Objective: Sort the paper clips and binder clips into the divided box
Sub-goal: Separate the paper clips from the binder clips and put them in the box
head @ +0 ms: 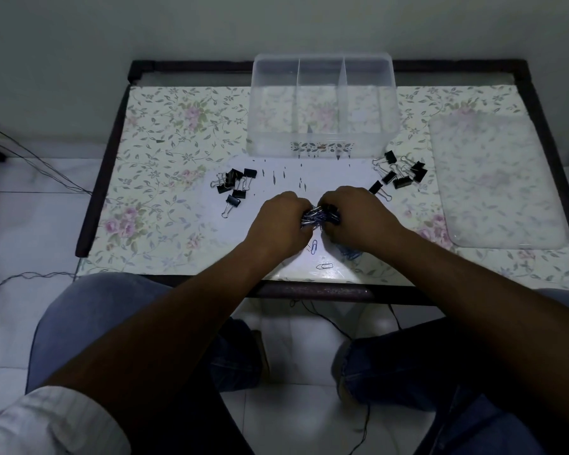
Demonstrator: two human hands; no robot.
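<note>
A clear divided box [322, 149] with three compartments stands at the back of the table. My left hand [278, 224] and my right hand [355, 218] are cupped together around a bundle of paper clips [317, 215] at the table's middle front. Several black binder clips [234, 187] lie to the left, and another group of binder clips [398, 174] lies to the right of the box. Loose paper clips [324, 266] lie near the front edge, one [314, 247] just below my hands.
The box's clear lid [500, 178] lies flat at the right of the floral table cover [165, 178]. The table's dark frame [96, 178] borders it. Thin cables [30, 156] run over the tiled floor at left. My knees are under the front edge.
</note>
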